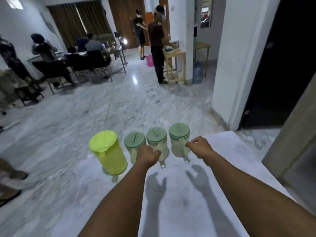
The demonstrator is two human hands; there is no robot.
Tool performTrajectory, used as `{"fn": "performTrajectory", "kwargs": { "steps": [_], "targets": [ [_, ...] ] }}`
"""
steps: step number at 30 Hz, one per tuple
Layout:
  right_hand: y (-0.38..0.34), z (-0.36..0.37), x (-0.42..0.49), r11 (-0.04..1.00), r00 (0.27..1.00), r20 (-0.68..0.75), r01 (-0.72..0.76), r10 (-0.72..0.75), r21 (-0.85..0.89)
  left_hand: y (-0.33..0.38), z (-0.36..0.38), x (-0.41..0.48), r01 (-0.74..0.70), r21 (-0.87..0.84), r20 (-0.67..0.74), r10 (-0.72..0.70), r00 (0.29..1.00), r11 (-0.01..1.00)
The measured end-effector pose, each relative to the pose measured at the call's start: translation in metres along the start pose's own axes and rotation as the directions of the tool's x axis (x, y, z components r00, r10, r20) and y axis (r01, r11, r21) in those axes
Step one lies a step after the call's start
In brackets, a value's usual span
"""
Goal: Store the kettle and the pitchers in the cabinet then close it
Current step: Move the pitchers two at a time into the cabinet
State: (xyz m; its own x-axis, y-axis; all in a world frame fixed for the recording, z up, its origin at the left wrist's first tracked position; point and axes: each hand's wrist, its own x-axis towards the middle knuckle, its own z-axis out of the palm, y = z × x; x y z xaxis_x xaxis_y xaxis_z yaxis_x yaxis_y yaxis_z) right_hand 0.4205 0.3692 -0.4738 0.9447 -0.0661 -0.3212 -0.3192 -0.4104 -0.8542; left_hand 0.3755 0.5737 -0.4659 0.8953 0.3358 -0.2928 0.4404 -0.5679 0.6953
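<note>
A row of containers stands along the far edge of a white counter (222,168). At its left is a yellow-green lidless pitcher (109,154). To the right of it stand three clear pitchers with pale green lids: the left one (134,142), the middle one (156,137) and the right one (179,135). My left hand (148,155) is closed around the handle of the middle pitcher. My right hand (200,147) is closed on the handle of the right pitcher. All the pitchers stand upright. No kettle or cabinet is clearly visible.
Beyond the counter lies a marble floor. Several people sit at tables at the far left, and two people stand by a wooden rack (176,65) at the back. A white pillar (239,65) and a dark doorway (282,65) are on the right. A grey panel (294,151) is at the right edge.
</note>
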Motion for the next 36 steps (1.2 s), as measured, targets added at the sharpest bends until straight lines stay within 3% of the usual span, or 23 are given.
{"fn": "performTrajectory", "kwargs": {
  "steps": [7,11,17,22,30,36],
  "targets": [
    [0.045,0.049,0.099,0.989,0.988,0.035,-0.149,0.149,-0.008,-0.043,0.063,0.076,0.202,-0.116,0.020,-0.201,0.979,0.973],
    [0.049,0.061,0.113,0.982,0.982,0.024,-0.189,0.189,-0.015,-0.039,0.076,0.098,0.167,-0.165,0.033,-0.163,0.986,0.972],
    [0.026,0.045,0.113,0.988,0.991,-0.014,-0.131,0.132,0.082,-0.012,0.066,0.102,0.143,-0.284,-0.022,-0.155,0.988,0.948],
    [0.006,0.005,0.086,0.983,0.984,-0.107,-0.128,0.142,0.128,0.025,0.044,0.080,0.167,-0.344,0.130,-0.129,0.983,0.924],
    [-0.007,-0.089,-0.050,0.983,0.941,-0.333,0.002,0.061,0.185,0.082,0.019,-0.025,-0.053,-0.361,0.222,0.141,0.965,0.931],
    [0.030,-0.163,-0.224,0.983,0.823,-0.563,0.038,0.071,0.179,0.107,0.034,-0.167,-0.264,-0.357,0.362,0.393,0.845,0.896]
  ]
}}
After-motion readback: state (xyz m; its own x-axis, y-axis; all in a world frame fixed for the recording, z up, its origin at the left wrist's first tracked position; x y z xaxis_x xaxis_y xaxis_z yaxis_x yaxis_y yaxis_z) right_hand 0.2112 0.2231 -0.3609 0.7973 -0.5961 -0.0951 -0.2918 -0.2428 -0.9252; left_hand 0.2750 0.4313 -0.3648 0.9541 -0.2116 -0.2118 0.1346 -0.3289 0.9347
